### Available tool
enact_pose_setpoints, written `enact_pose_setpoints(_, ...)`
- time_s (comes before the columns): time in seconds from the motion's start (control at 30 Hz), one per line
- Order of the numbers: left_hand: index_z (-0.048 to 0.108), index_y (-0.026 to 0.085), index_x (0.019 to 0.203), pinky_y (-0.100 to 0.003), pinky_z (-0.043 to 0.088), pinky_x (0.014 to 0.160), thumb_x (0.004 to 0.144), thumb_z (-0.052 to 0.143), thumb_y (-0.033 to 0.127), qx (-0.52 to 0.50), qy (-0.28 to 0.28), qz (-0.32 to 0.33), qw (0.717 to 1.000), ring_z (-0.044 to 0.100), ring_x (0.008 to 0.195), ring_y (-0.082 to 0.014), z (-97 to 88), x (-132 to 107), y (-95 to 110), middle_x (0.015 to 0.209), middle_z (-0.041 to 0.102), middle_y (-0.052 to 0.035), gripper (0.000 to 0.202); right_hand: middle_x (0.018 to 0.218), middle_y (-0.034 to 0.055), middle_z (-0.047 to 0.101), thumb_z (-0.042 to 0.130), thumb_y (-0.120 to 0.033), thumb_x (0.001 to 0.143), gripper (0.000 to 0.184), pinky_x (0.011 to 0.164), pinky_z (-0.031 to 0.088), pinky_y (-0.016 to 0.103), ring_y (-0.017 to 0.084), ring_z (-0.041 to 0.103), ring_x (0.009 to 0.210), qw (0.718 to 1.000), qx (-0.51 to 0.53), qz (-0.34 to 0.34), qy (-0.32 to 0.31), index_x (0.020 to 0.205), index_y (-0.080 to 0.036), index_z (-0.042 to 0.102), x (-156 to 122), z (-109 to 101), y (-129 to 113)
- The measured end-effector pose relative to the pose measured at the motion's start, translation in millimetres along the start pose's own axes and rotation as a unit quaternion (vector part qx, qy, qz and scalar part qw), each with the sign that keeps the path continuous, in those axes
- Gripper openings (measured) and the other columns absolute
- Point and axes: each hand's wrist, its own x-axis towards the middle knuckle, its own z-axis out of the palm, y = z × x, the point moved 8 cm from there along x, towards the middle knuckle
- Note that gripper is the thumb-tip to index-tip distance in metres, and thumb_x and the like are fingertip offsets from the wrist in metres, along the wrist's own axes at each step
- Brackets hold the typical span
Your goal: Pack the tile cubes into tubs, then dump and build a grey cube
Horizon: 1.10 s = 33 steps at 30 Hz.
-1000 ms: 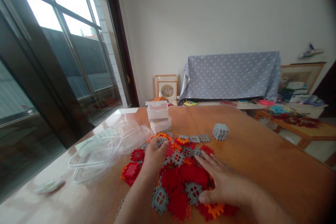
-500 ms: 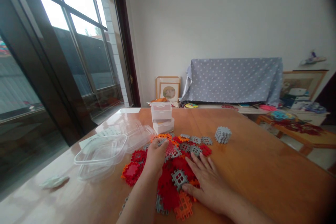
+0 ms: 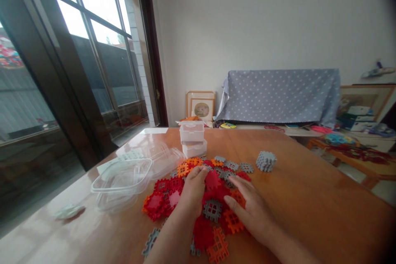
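A spread pile of plastic interlocking tiles, red (image 3: 213,179), orange (image 3: 218,245) and grey (image 3: 212,210), lies on the table in front of me. My left hand (image 3: 194,189) is closed over the middle of the pile, thumb against fingers. A grey tile was between those fingers in the earlier view; now the fingers mostly hide what they grip. To the right, my right hand (image 3: 252,208) has its thumb and fingers apart, over the pile's right edge, with nothing visibly held. Beyond it stands a neat stack of grey tiles (image 3: 266,161).
Clear plastic tubs (image 3: 122,177) and lids rest on the left, near a crumpled pale wrapper (image 3: 69,212). Two small lidded boxes (image 3: 192,133) are stacked behind the pile. The wooden table (image 3: 312,198) extends right. Beyond it, a polka-dot cloth (image 3: 281,95) covers something.
My left hand has moved right and closed more tightly, hiding the grey tile. My right hand has drawn back slightly from the pile, lifting its fingers. The view has shifted a little.
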Motion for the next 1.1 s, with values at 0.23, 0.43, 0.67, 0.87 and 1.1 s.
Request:
enact_pose_setpoints(0.23,0.059,0.020,0.087,-0.023,0.040,0.062,0.080,0.072,0.047,0.055,-0.057,-0.027,0.996,0.051,0.063,-0.0117,31.9,-18.6,-18.9,0.072,0.059,0.0029,0.031,0.156,0.0113,0.048,0.066,-0.046,0.089,0.072,0.118,0.040,0.049,0.031,0.046,0.143,0.998,0.022,-0.052,0.033,0.153,-0.026,0.043,-10.2,-21.1,-12.8)
enact_pose_setpoints(0.43,0.060,0.020,0.087,-0.026,0.043,0.066,0.083,0.068,0.049,0.019,-0.107,-0.052,0.993,0.053,0.066,-0.0136,49.4,-28.7,-23.7,0.075,0.058,0.0017,0.031,0.137,0.0107,0.062,0.067,-0.032,0.085,0.059,0.109,0.047,0.045,0.028,0.059,0.125,0.998,0.027,-0.054,0.010,0.142,-0.025,0.054,-9.5,-34.9,-10.5)
enact_pose_setpoints(0.67,0.055,0.021,0.077,-0.025,0.035,0.062,0.092,0.054,0.045,0.297,-0.022,0.102,0.949,0.048,0.065,-0.0144,17.8,-10.9,14.6,0.071,0.054,0.0018,0.028,0.126,0.0099,0.069,0.066,-0.027,0.080,0.052,0.096,0.053,0.042,0.027,0.067,0.108,0.995,0.080,0.038,-0.047,0.131,-0.022,0.058,-2.6,-60.4,45.7)
enact_pose_setpoints(0.87,0.068,0.023,0.104,-0.033,0.039,0.079,0.092,0.056,0.035,0.526,0.025,0.219,0.821,0.060,0.091,-0.0248,13.6,-11.8,31.5,0.098,0.069,-0.0074,0.021,0.105,0.0060,0.074,0.068,-0.027,0.079,0.036,0.083,0.054,0.037,0.024,0.069,0.093,0.982,0.136,0.067,-0.115,0.114,-0.021,0.064,-6.1,-53.6,71.6)
enact_pose_setpoints(1.1,0.059,0.023,0.072,-0.029,0.027,0.064,0.090,0.055,0.028,0.582,-0.039,0.222,0.781,0.054,0.069,-0.0190,38.2,-28.3,27.5,0.072,0.062,-0.0019,0.020,0.099,0.0017,0.070,0.073,-0.034,0.079,0.035,0.075,0.050,0.027,0.019,0.065,0.090,0.923,0.267,0.067,-0.267,0.110,-0.022,0.063,-26.8,-40.1,29.3)
